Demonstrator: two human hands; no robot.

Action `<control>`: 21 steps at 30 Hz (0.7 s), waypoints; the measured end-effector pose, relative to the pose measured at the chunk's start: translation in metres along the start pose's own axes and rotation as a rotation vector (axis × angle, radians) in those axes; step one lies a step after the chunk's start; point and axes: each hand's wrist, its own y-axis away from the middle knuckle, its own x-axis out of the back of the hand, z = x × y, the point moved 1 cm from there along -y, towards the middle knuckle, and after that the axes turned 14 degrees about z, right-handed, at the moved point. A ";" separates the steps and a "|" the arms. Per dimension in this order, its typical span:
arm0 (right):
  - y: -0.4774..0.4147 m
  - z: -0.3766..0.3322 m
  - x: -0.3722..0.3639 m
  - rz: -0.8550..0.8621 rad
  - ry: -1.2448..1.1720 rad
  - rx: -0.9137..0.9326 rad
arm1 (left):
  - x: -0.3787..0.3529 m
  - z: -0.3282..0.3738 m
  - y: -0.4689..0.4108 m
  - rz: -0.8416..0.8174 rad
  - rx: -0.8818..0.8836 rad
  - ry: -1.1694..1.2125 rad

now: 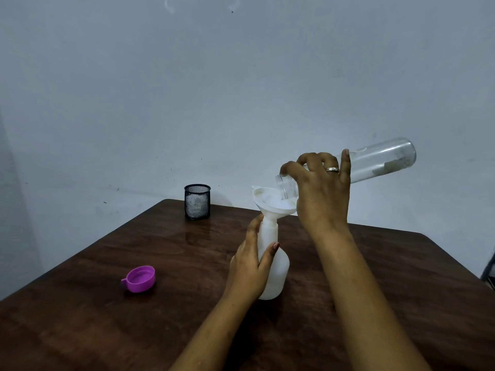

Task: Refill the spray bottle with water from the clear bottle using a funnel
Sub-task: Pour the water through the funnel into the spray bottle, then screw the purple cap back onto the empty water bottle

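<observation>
White plastic spray bottle (276,274) stands on the dark wooden table (107,303), gripped at its shoulder by the left hand (249,271), with a white funnel (267,207) in its neck. The right hand (321,188) holds the tilted clear cylindrical bottle (380,162) near its mouth; it looks nearly empty, so probably light and slick.

Nothing legible for you here. The clear bottle (380,162), up and right of the spray bottle (273,274), carries only a torn label scrap (393,166) near its base (no print readable). The purple cap (139,278), left of the spray bottle, shows no readable marking.
</observation>
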 end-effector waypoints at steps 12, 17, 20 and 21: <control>0.000 0.007 0.008 -0.131 0.061 -0.239 | -0.001 -0.005 0.000 0.022 0.018 0.109; -0.006 0.006 0.034 -0.088 -0.006 -0.416 | 0.017 0.001 -0.007 0.015 0.173 0.293; -0.012 0.008 0.057 -0.056 -0.074 -0.451 | 0.049 -0.005 -0.011 -0.034 0.230 0.244; -0.014 0.009 0.065 -0.059 -0.109 -0.476 | 0.063 -0.011 -0.012 -0.053 0.235 0.168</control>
